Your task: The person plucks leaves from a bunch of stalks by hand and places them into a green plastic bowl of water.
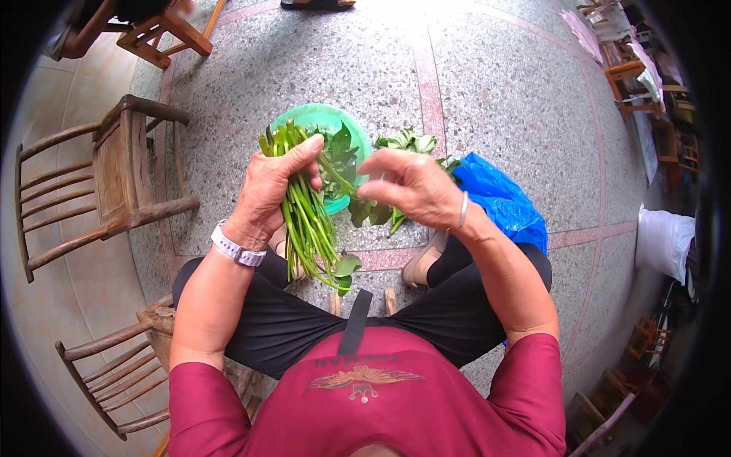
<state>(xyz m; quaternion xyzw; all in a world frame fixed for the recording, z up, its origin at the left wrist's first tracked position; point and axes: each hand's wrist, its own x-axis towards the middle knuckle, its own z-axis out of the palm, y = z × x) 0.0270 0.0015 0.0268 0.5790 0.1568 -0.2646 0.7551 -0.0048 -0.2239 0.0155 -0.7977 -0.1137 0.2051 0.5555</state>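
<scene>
My left hand (265, 183) is closed around a bunch of long green vegetable stems (305, 217), held over my lap, cut ends up. One leafy stem (337, 174) slants out of it to the right, towards my right hand (414, 185). That hand is slightly blurred, its thumb and fingers apart beside the stem's drooping leaves (365, 211); I see nothing gripped in it. Beneath the hands, a green plastic basin (360, 128) stands on the floor with loose green leaves (341, 145) in it. More leafy greens (408, 140) lie right of the basin, partly behind my right hand.
A blue plastic bag (502, 200) lies by my right knee. Wooden chairs (117, 177) (123, 365) stand on the left, and a wooden stool (165, 34) beside another person's arm (88, 31) at upper left. A white sack (665, 243) and small wooden furniture line the right side.
</scene>
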